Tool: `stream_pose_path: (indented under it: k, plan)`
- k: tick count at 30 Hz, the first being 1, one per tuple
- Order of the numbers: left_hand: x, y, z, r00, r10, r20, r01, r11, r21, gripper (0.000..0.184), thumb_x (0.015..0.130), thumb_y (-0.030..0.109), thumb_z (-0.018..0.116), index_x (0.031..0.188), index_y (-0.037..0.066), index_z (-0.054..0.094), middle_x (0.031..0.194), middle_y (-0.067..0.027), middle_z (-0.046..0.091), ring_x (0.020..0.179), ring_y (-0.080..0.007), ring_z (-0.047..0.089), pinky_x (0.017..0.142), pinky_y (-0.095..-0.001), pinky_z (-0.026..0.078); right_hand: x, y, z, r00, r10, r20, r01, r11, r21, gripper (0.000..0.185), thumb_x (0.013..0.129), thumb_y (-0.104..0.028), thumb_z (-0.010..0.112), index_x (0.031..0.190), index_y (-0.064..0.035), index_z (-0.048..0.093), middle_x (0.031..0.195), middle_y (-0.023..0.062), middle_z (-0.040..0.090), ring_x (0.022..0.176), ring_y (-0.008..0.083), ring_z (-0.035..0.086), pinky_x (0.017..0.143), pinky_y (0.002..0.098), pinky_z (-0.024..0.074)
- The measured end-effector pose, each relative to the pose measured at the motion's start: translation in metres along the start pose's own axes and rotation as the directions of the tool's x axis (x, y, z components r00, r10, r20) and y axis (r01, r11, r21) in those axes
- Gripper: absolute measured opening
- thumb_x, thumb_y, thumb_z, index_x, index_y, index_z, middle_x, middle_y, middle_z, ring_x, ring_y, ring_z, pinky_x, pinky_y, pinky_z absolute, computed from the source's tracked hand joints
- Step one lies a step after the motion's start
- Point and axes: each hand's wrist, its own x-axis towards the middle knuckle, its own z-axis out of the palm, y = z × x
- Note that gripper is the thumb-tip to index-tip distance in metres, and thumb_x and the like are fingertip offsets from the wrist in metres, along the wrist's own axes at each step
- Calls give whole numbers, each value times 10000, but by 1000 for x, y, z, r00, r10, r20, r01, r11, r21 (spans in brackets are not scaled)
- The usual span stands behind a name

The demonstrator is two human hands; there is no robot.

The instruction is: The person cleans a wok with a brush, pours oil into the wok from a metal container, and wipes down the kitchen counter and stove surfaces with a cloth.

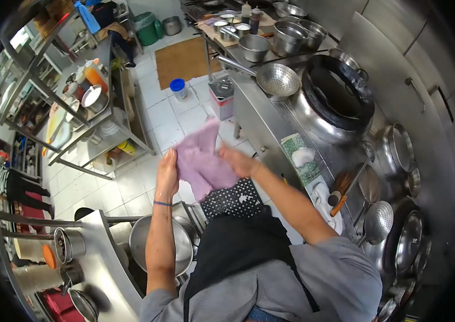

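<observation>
A crumpled pinkish-purple cloth [201, 161] is held up above the white-tiled floor [176, 115], its long axis running away from the body, one corner peaking forward; the left hand [168, 166] pinches its left edge, while the right hand [238, 161] is at its right side, too blurred to tell its grip. Black white-dotted fabric [227, 201] lies behind its near end. Along the stainless-steel worktop's [318, 153] front edge, right, sit a green-and-white cloth [293, 146] and a perforated metal ladle [278, 79], its handle overhanging.

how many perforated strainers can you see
2: one strainer in the upper middle, its handle pointing left, and a second strainer at the right, beyond the right forearm. Others may be hidden.
</observation>
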Motion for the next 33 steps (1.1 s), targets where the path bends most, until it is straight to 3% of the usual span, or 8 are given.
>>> stream_pose_path:
  k: [3, 10, 13, 20, 25, 28, 30, 33]
  plan:
    - [-18, -38, -37, 992, -123, -21, 124, 992, 29, 391, 1058, 303, 432, 1189, -28, 594, 1107, -108, 653, 969, -173, 624, 890, -317, 506, -14, 57, 14, 946, 318, -55, -323, 931, -171, 199, 970, -186, 627, 1075, -19, 601, 978, -2, 629, 884, 66, 578, 797, 240, 482]
    - [-46, 11, -55, 988, -138, 71, 154, 919, -362, 393, 1041, 264, 445, 1306, -12, 534, 1261, -181, 608, 1157, -286, 600, 1038, -417, 469, -19, 1, -17, 949, 100, 299, -204, 918, 340, 289, 997, -248, 571, 1198, -42, 545, 1074, 85, 645, 969, 140, 638, 884, 318, 520]
    - [-38, 21, -50, 993, -93, 68, 114, 882, -458, 411, 993, 198, 510, 1353, -1, 486, 1310, -149, 580, 1186, -282, 573, 1070, -427, 429, 4, -33, -39, 985, -132, 113, 8, 684, 730, 555, 1024, -492, 375, 1332, -50, 509, 1365, 159, 543, 1216, 290, 565, 1035, 463, 458]
    - [14, -50, -39, 952, -298, -73, 271, 929, -251, 485, 871, -6, 454, 1356, -3, 447, 1105, -131, 635, 962, -205, 646, 856, -340, 547, 22, 96, -59, 982, 186, 31, -117, 472, 874, 798, 934, -700, 357, 1394, -60, 479, 1359, 114, 576, 1236, 323, 546, 1096, 493, 379]
    - [78, -70, -45, 951, -258, -167, 272, 960, 62, 622, 802, -69, 402, 1414, 46, 411, 826, -46, 608, 674, -119, 565, 586, -248, 481, 52, 90, -129, 923, 384, -3, -258, 626, 736, 713, 919, -580, 556, 1264, 44, 548, 1218, 203, 622, 1131, 305, 596, 1035, 397, 442]
    - [120, -73, -37, 942, -328, -65, 333, 903, 270, 544, 819, -84, 367, 1333, 28, 505, 879, -63, 648, 668, -121, 591, 565, -239, 494, 49, 88, -180, 774, 562, -293, -574, 818, 52, 617, 890, -312, 688, 1339, 56, 481, 1132, 197, 624, 1062, 277, 602, 972, 364, 473]
    - [151, -78, -41, 946, -322, 27, 247, 773, 585, 500, 825, -90, 356, 1266, 13, 568, 888, -68, 655, 655, -130, 597, 576, -259, 522, 49, 88, -199, 700, 566, -436, -619, 785, 25, 629, 827, -175, 723, 1359, 45, 470, 1081, 187, 613, 1033, 251, 589, 925, 347, 488]
    - [188, -70, -21, 974, -221, 39, 141, 736, 663, 463, 833, -92, 347, 1204, -6, 610, 847, -42, 642, 580, -96, 525, 541, -244, 463, 61, 117, -203, 625, 149, -766, -380, 916, -132, 650, 739, -141, 774, 1322, 5, 526, 1063, 200, 638, 986, 280, 619, 843, 378, 515]
